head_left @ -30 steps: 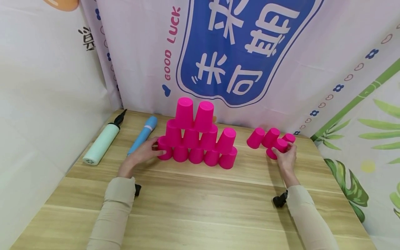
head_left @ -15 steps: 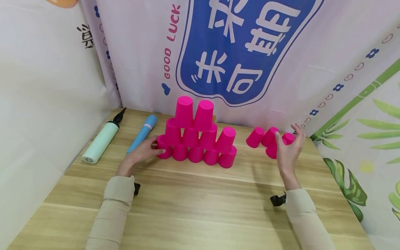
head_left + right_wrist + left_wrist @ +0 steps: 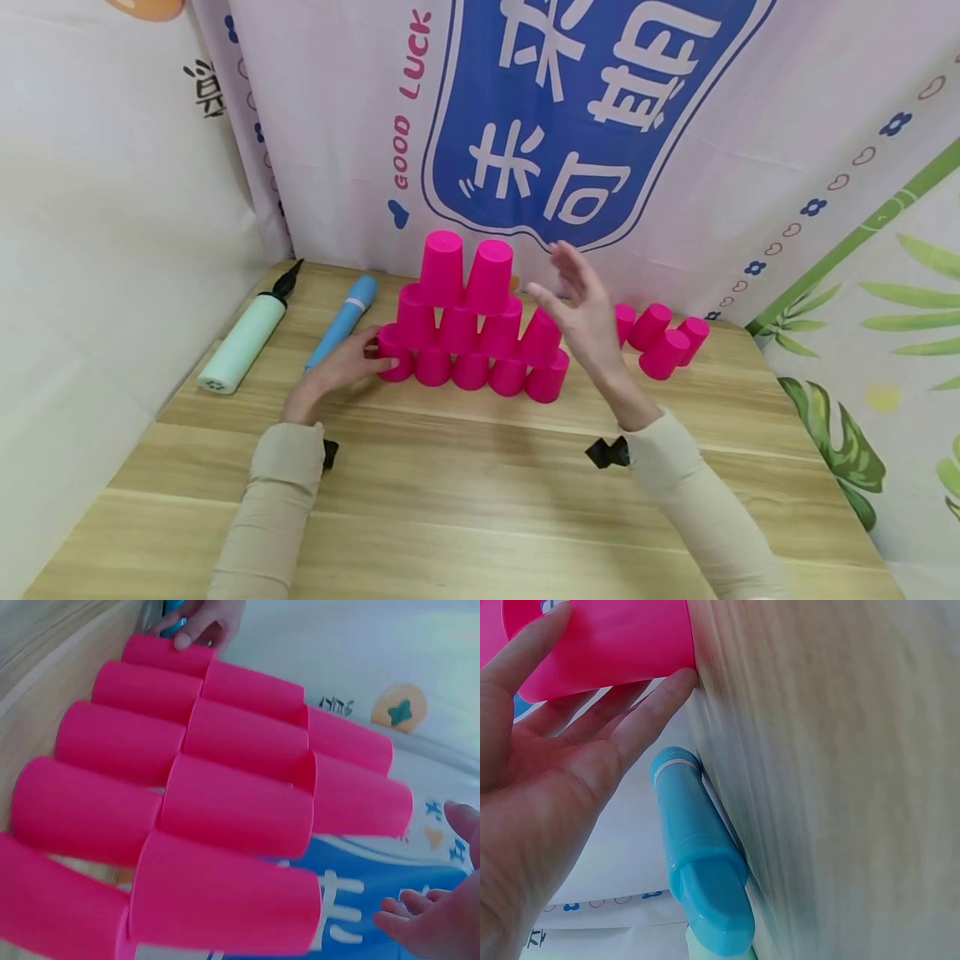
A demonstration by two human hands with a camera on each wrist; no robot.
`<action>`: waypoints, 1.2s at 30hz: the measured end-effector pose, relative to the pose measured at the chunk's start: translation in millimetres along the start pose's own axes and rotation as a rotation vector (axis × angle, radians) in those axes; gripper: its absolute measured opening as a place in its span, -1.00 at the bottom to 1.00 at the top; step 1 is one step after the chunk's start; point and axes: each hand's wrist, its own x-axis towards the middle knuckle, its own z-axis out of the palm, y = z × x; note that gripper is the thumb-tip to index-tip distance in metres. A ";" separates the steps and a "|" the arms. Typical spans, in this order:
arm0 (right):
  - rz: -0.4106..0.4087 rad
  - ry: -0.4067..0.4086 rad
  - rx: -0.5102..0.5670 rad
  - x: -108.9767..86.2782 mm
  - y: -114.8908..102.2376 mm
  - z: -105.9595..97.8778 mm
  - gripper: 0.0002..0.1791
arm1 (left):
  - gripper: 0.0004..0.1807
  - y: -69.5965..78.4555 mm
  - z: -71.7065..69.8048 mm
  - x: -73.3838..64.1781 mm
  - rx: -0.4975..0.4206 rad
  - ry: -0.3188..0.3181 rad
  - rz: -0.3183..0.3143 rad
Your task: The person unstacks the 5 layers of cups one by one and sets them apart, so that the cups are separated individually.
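Note:
Pink cups stand upside down in a stepped stack, with several in the bottom row, several in the middle row [image 3: 457, 330] and two on top [image 3: 489, 279]. My left hand [image 3: 345, 362] holds the leftmost bottom cup [image 3: 395, 353]; in the left wrist view its thumb lies on one side of that cup [image 3: 622, 645] and its fingers on the other. My right hand [image 3: 588, 325] is raised beside the stack's right side, fingers spread and holding nothing. The right wrist view shows this hand [image 3: 442, 900] apart from the top cups [image 3: 361, 796].
Several loose pink cups [image 3: 663, 354] stand upside down at the right of the wooden table [image 3: 465, 500]. A mint hand pump [image 3: 247, 342] and a blue pump-like tube [image 3: 341, 323] lie at the left. Printed cloth [image 3: 337, 167] hangs close behind the stack.
My right hand has let go of a loose cup on the right, risen, and moved left to the stack. The left hand stays at its cup.

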 end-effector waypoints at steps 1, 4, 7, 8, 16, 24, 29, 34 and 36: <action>0.026 -0.039 -0.003 2.2 -2.2 5.7 -0.24 | -0.28 0.0 -0.3 -0.3 0.002 0.000 0.003; 0.094 -0.127 0.005 7.6 -5.7 18.6 -0.21 | -0.28 -0.4 -0.6 -1.1 0.007 -0.001 0.013; 0.140 -0.167 0.016 11.9 -6.8 26.8 -0.20 | -0.28 -0.5 0.0 -1.1 0.012 -0.002 0.017; 0.150 -0.175 0.016 12.8 -7.0 29.0 -0.20 | -0.28 -0.8 0.4 -0.9 0.010 -0.002 0.018; 0.137 -0.111 0.115 23.4 22.4 44.5 -0.20 | -0.31 -1.3 0.1 0.8 0.024 0.006 0.009; 0.095 -0.079 0.046 25.8 37.8 50.7 -0.24 | -0.34 -3.7 0.6 2.7 0.025 0.010 0.011; 0.090 -0.069 0.013 25.7 39.2 51.0 -0.26 | -0.31 -1.5 -0.7 1.0 0.009 0.012 0.011; 0.072 -0.035 0.013 19.9 35.8 44.8 -0.26 | -0.31 -2.5 0.2 1.9 0.014 0.007 0.009; 0.052 -0.015 0.011 16.4 32.9 38.9 -0.26 | -0.31 -3.3 0.5 2.6 0.021 0.005 0.010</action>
